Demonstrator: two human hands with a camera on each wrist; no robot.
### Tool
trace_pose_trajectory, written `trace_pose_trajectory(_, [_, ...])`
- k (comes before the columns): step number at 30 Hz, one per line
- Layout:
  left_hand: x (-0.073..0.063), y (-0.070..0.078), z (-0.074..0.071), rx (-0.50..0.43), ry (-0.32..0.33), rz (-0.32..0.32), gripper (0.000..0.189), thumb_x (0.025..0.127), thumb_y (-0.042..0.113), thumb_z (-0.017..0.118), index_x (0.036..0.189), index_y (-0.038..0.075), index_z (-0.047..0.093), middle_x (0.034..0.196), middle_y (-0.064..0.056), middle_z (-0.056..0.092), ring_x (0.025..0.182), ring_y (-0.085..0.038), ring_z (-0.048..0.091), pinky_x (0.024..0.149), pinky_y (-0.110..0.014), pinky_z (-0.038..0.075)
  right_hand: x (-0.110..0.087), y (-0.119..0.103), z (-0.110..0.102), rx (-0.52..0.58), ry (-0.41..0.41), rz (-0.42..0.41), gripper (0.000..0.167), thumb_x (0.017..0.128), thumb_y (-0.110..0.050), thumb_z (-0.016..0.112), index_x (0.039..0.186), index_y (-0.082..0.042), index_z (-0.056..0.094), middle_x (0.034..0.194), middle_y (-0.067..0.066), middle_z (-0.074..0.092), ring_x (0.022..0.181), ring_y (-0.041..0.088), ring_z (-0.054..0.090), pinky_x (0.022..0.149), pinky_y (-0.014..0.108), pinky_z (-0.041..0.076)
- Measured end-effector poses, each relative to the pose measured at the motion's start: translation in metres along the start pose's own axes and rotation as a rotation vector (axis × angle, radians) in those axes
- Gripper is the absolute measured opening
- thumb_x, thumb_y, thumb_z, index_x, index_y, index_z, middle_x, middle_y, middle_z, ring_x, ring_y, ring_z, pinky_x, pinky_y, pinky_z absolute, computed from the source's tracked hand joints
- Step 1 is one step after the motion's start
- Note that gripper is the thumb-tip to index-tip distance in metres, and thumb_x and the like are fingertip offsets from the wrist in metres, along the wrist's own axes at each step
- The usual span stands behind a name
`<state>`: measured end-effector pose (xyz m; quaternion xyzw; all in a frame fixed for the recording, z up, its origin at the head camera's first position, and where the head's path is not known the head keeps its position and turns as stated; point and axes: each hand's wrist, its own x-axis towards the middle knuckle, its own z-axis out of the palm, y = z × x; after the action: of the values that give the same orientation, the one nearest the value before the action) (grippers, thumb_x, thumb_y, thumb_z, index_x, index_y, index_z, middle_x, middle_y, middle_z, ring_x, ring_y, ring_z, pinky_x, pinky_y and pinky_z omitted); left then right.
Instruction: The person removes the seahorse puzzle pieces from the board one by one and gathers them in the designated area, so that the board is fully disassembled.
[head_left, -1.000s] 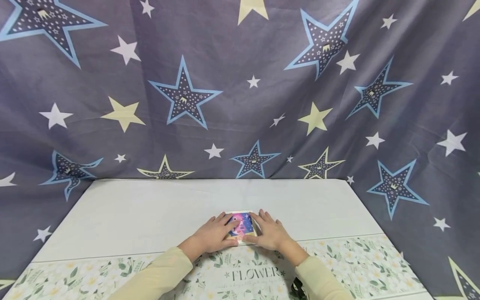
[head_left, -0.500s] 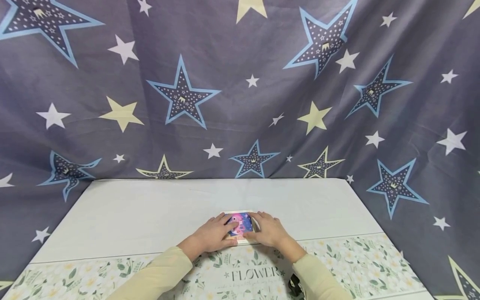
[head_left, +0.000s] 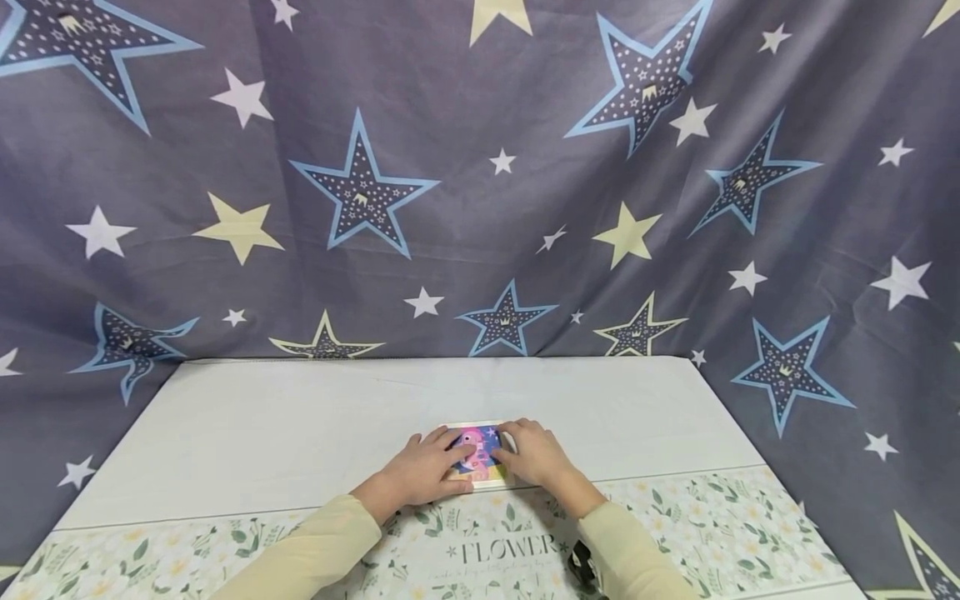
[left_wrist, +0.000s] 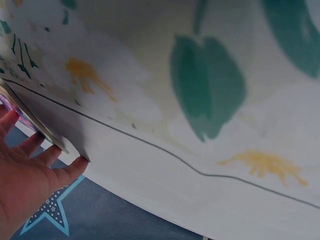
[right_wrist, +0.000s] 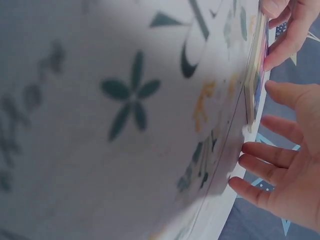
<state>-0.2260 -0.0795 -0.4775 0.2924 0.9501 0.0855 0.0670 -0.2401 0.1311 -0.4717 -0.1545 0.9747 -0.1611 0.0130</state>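
A small flat board (head_left: pixel 483 471) with a pale rim and a pink seahorse on blue lies on the table in the head view. My left hand (head_left: pixel 420 471) covers its left side, fingers spread, one fingertip on the seahorse and the thumb along the near edge. At the right edge is my right hand (head_left: pixel 538 458), its fingers loosely bent and its thumb over the picture. The right wrist view shows the board (right_wrist: pixel 255 87) edge-on, with the right hand's fingers (right_wrist: pixel 270 155) spread beside it. The left hand's fingers (left_wrist: pixel 50 156) reach along the board's side in the left wrist view.
Under the board is a white table (head_left: pixel 300 433) with a flower-printed strip (head_left: pixel 187 542) along the front. A dark object (head_left: pixel 581 567) shows beside the right sleeve. Behind the table hangs a grey curtain (head_left: pixel 420 108) with stars.
My right thumb has slid from the board's near edge up over the picture's right side, uncovering the lower right corner. The left hand stays nearly in place; the head view has shifted slightly.
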Motion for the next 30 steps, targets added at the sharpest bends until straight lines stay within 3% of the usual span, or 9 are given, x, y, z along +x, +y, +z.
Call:
trace_pose_trajectory(14, [0.001, -0.002, 0.002, -0.013, 0.002, 0.011, 0.067, 0.086, 0.064, 0.048, 0.140, 0.024, 0.044, 0.148, -0.010, 0.036, 0.136, -0.037, 0.033, 0.100, -0.065, 0.033, 0.013, 0.003, 0.002, 0.000, 0.059, 0.010, 0.034, 0.087, -0.035, 0.065, 0.112, -0.012, 0.066, 0.101, 0.008, 0.061, 0.094, 0.026, 0.058, 0.084, 0.045, 0.048])
trace_pose_trajectory(30, [0.001, -0.002, 0.002, -0.033, 0.007, 0.018, 0.067, 0.086, 0.062, 0.050, 0.140, 0.022, 0.045, 0.148, -0.012, 0.035, 0.136, -0.038, 0.033, 0.100, -0.065, 0.032, 0.017, 0.000, 0.004, -0.027, 0.032, 0.058, 0.038, 0.085, -0.037, 0.067, 0.115, -0.014, 0.065, 0.097, 0.006, 0.055, 0.088, 0.020, 0.053, 0.081, 0.041, 0.047])
